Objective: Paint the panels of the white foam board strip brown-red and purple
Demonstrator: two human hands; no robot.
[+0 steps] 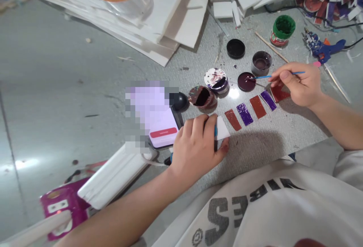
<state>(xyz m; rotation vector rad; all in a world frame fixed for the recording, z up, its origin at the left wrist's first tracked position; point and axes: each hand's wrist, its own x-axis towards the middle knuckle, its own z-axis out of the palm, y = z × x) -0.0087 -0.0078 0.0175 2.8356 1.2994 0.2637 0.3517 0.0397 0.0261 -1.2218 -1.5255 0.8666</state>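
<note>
My right hand (pixel 300 82) pinches a slim blue paintbrush (pixel 262 76). The brush tip touches dark paint in a shallow black lid (pixel 246 84). On the left, my left hand (pixel 195 139) is curled low over the table, thumb and forefinger around a small white board piece (pixel 222 129). A bit of something blue shows under its fingers, mostly hidden. Between the hands lie painted strips, among them a brown strip (pixel 233 120) and a glossy purple strip (pixel 245 114). A larger red-brown piece (pixel 279 93) lies under my right hand.
Paint jars stand beyond the strips: a brown-smeared jar (pixel 200 97), a white-topped jar (pixel 217 80), a dark cup (pixel 261 63) and a green jar (pixel 283 29). A lit phone (pixel 161 126) lies left. Also present are a blue glue gun (pixel 326 48) and stacked white boards (pixel 167 24).
</note>
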